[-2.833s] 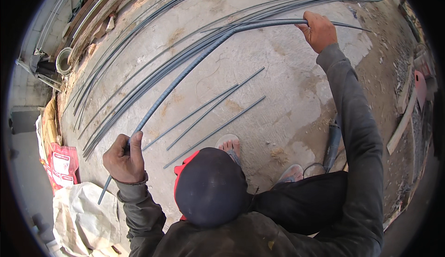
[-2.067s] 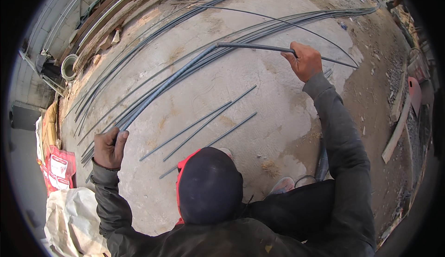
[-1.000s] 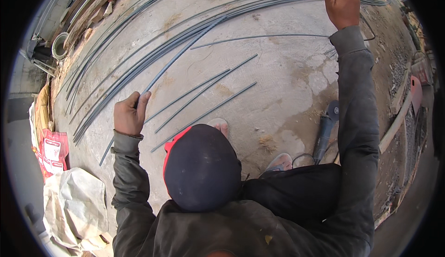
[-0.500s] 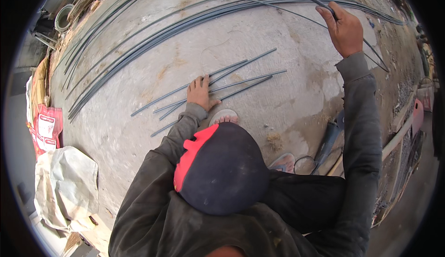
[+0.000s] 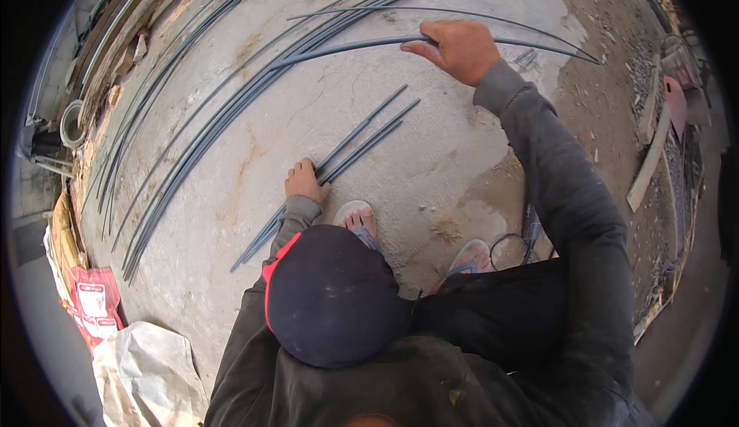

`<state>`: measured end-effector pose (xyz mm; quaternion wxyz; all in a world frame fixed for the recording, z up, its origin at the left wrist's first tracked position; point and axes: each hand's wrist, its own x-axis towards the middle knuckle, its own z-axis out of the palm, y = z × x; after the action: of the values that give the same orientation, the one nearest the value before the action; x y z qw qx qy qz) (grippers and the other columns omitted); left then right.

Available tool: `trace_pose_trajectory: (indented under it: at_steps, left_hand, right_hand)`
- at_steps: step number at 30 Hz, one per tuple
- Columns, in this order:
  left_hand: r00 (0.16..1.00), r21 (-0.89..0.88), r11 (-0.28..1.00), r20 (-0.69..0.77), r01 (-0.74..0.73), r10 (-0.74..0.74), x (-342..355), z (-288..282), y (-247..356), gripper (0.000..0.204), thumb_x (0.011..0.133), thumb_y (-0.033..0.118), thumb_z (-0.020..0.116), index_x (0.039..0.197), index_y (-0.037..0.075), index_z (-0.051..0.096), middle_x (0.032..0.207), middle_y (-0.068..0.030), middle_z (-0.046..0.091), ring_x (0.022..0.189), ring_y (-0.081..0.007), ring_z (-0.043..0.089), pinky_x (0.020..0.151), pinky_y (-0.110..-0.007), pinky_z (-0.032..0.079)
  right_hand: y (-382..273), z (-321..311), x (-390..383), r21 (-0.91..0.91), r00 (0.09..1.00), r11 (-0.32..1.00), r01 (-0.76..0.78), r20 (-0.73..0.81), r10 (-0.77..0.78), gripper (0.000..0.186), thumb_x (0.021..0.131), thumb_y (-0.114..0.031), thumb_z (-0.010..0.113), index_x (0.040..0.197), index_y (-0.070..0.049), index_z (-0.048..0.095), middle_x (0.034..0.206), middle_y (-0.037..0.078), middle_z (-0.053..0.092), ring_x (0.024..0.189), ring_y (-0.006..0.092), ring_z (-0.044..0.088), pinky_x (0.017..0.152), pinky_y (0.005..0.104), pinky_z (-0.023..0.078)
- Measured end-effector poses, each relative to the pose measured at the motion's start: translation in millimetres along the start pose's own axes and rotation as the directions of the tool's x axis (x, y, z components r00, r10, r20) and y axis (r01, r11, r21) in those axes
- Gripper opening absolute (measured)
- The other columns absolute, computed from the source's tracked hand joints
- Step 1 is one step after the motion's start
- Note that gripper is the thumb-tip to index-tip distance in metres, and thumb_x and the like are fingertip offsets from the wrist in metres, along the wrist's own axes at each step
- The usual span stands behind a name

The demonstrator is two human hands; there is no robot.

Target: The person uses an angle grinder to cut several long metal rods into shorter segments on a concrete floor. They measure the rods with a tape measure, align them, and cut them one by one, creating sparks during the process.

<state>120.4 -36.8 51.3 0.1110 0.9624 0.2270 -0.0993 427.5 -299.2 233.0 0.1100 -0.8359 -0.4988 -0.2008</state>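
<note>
Near my left foot, my left hand (image 5: 305, 182) is closed over several short steel rods (image 5: 371, 141) lying on the concrete floor. Those rods run slantwise, their ends showing on both sides of my fingers. My right hand (image 5: 462, 48) is raised at the far right of centre, with a long, slightly bent steel rod (image 5: 385, 41) gripped between thumb and fingers. The rod's left end appears over a bundle of long rods (image 5: 202, 144); its other part passes behind my hand to the right.
A thinner long rod (image 5: 462, 13) lies beyond my right hand. More long rods (image 5: 154, 88) lie at the far left. A red-and-white bag (image 5: 96, 301) and a pale sheet (image 5: 150, 373) stand at the left. Wood and rubble line the right; my sandalled feet (image 5: 358, 221) are close by.
The short rods, spread and crossed before, are drawn closer together under my left hand. My right hand has moved left, bringing the long rod's end toward the bundle.
</note>
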Motion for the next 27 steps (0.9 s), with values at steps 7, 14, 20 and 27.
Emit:
trace_pose_trajectory:
  at_steps: [7, 14, 20, 27]
  left_hand:
    - [0.995, 0.059, 0.993, -0.013, -0.101, 0.102, -7.8, 34.5, -0.8, 0.05, 0.068, 0.02, 0.083, 0.107, 0.004, 0.058, 0.108, -0.0183, 0.063, 0.104, -0.0421, 0.061, 0.089, -0.051, 0.053]
    - [0.99, 0.181, 0.983, 0.141, -0.022, -0.004, 12.4, 28.8, 3.8, 0.061, 0.073, 0.036, 0.088, 0.111, -0.002, 0.06, 0.114, -0.0231, 0.065, 0.113, -0.0411, 0.062, 0.097, -0.046, 0.053]
    - [0.985, 0.241, 0.964, 0.156, -0.111, 0.075, 9.6, 18.4, 11.8, 0.044, 0.074, 0.022, 0.078, 0.109, 0.0, 0.062, 0.111, -0.0216, 0.064, 0.109, -0.0406, 0.063, 0.095, -0.049, 0.053]
    - [0.99, 0.004, 0.99, 0.008, -0.142, 0.142, -14.3, 30.2, 17.5, 0.033, 0.073, 0.008, 0.067, 0.103, -0.002, 0.057, 0.104, -0.0253, 0.063, 0.103, -0.0455, 0.062, 0.086, -0.055, 0.049]
  right_hand:
    - [-30.8, -7.5, -17.5, 0.141, 0.924, 0.989, -0.048, 0.383, -0.01, 0.069, 0.099, -0.07, 0.045, 0.09, -0.008, 0.074, 0.072, 0.013, 0.069, 0.069, 0.034, 0.07, 0.061, 0.0478, 0.054]
    - [-37.0, -6.0, -31.6, 0.151, 0.939, 0.986, -0.07, 0.343, 0.014, 0.07, 0.099, -0.07, 0.046, 0.091, -0.007, 0.075, 0.074, 0.014, 0.071, 0.071, 0.0343, 0.072, 0.063, 0.0476, 0.055]
    - [-36.7, -6.8, -23.7, 0.177, 0.948, 0.981, -0.082, 0.317, 0.022, 0.069, 0.098, -0.069, 0.047, 0.091, -0.007, 0.075, 0.074, 0.014, 0.071, 0.072, 0.0355, 0.072, 0.064, 0.0475, 0.055]
    - [-43.0, 9.9, -37.8, 0.209, 0.928, 0.971, -0.12, 0.371, 0.034, 0.069, 0.096, -0.07, 0.051, 0.087, -0.006, 0.075, 0.076, 0.015, 0.071, 0.074, 0.0356, 0.072, 0.064, 0.0479, 0.054]
